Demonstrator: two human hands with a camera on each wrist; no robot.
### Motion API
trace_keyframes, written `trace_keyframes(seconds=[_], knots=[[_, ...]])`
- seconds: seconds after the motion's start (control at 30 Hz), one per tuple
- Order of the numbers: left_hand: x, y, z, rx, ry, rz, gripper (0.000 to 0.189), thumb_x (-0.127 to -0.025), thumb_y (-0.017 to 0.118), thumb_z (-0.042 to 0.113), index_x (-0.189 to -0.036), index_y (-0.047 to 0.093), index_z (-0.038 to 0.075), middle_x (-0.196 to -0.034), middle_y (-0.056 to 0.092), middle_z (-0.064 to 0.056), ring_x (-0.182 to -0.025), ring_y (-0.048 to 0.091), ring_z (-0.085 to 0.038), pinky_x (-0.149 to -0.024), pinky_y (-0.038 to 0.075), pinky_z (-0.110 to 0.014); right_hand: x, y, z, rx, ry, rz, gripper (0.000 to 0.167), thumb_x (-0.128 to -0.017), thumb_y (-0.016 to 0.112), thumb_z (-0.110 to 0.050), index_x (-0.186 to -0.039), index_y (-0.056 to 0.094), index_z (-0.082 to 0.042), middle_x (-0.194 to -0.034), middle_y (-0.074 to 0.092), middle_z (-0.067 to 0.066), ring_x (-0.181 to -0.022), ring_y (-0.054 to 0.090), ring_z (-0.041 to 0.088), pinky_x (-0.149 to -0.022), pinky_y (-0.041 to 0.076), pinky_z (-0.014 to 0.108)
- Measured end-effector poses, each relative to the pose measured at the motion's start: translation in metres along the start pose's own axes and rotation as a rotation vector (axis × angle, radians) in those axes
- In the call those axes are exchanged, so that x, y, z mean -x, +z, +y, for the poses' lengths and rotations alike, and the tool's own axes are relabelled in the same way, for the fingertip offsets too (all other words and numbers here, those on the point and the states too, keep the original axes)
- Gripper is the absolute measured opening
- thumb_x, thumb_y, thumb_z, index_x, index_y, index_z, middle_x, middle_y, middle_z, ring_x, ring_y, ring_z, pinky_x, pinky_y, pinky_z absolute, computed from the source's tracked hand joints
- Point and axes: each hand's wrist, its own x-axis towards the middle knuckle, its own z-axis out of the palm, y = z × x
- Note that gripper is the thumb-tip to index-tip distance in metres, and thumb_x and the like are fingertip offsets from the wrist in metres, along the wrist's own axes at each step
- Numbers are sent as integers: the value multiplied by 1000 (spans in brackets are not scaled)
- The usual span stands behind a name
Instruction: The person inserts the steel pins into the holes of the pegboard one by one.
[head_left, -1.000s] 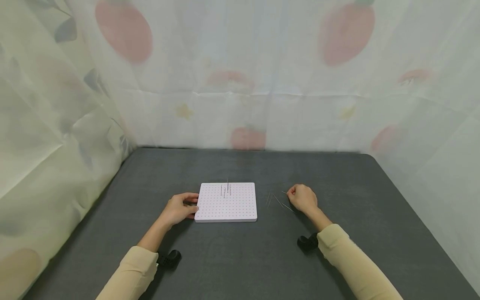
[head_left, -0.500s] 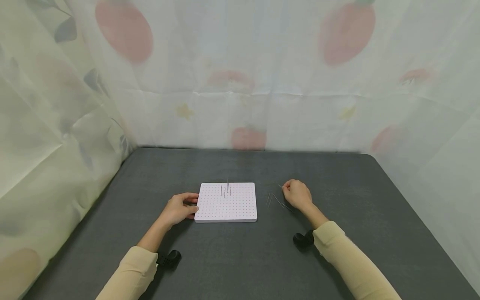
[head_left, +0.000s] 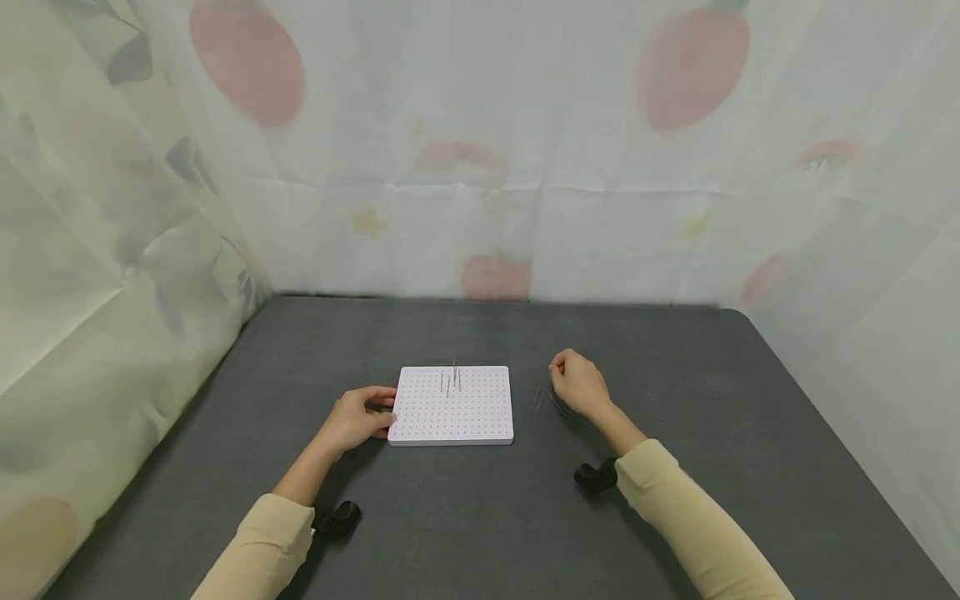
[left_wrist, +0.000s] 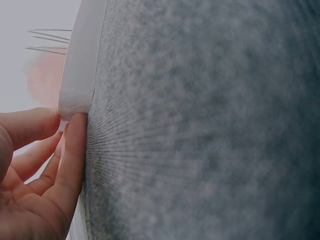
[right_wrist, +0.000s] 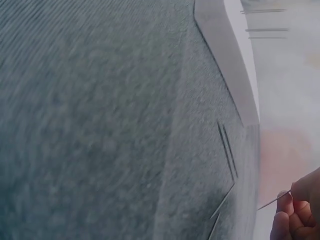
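Observation:
My left hand [head_left: 356,419] holds the left edge of a white perforated board [head_left: 450,423]. In the left wrist view the thumb [left_wrist: 35,126] and fingers pinch the board's corner. Several thin metal needles [head_left: 448,383] stand upright in holes in the board's far half. Right of the board, raised over the table, my right hand [head_left: 581,385] pinches one needle [right_wrist: 272,201] between thumb and fingertips. Its tip points away from the fingers, apart from the board. Several loose needles [right_wrist: 228,150] lie on the table between the board and the right hand.
The dark grey table [head_left: 465,533] reaches to a printed curtain [head_left: 600,233] at the back. Another curtain [head_left: 97,292] hangs along the left side. A black wrist camera [head_left: 596,477] sits at the right cuff, and a second one [head_left: 339,521] at the left.
My right hand has moved left and slightly away from me towards the board, carrying the needle. My left hand and the board have stayed put.

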Motion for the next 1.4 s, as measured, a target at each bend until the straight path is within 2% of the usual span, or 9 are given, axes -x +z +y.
trace_keyframes(seconds=[0.57, 1.1, 1.4], knots=[[0, 0, 1, 2, 4, -3, 45, -82, 63, 1, -125, 52, -1, -114, 57, -18, -81, 63, -17, -64, 57, -31, -7, 13, -19, -57, -85, 120, 9, -88, 52, -11, -95, 54, -5, -81, 60, 5, -66, 53, 15, -57, 44, 31], [1, -1, 1, 2, 7, -9, 45, -81, 64, 2, -124, 53, -1, -114, 58, -19, -80, 64, -17, -63, 57, -30, -11, 24, -38, -210, -111, 40, 8, -86, 56, -12, -92, 52, -11, -84, 57, 1, -67, 51, 12, -56, 41, 25], [1, -1, 1, 5, 4, -6, 44, -81, 64, 2, -124, 53, -2, -113, 58, -19, -80, 63, -17, -63, 57, -31, -14, 31, -49, -233, -124, 54, 6, -85, 60, -13, -90, 56, -14, -84, 61, -1, -67, 51, 12, -56, 41, 25]])
